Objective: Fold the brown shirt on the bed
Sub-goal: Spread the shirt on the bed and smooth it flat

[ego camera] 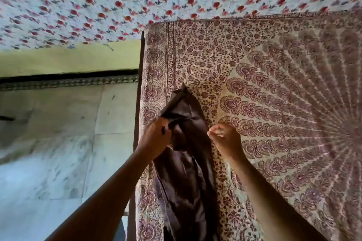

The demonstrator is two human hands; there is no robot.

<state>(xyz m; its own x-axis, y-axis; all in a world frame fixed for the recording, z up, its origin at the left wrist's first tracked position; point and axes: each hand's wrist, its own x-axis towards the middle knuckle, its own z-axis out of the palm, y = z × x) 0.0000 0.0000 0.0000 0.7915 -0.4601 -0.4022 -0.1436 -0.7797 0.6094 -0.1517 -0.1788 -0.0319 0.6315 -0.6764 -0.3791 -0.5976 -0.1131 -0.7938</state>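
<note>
Where the patterned bedspread [274,103] nears the left edge of the bed, the brown shirt [186,172] lies bunched in a long narrow heap running from the bottom of the view up toward the middle, ending in a pointed tip of cloth. Fabric is dark brown with a slight sheen, smooth and thin-looking, creased into soft lengthwise folds; seams or panels show faintly in the lower part, but collar and sleeves cannot be told apart. Left hand [156,137] grips a gathered bunch of the shirt at its upper left side, fingers curled round the cloth. Right hand [225,137] sits just beside the shirt's right edge with fingers curled in; whether it pinches the cloth or only touches it cannot be told. Bedspread: cream ground, block-printed in maroon, small floral border, radiating scalloped medallion to the right, matte woven texture. Bed frame [137,123] shows as a dark wooden strip along the left edge. Hanging cloth [98,6] above: white with red flowers and dark leaves, blurred. Floor [49,152] is pale, mottled stone or tile. No legible writing or labels.
</note>
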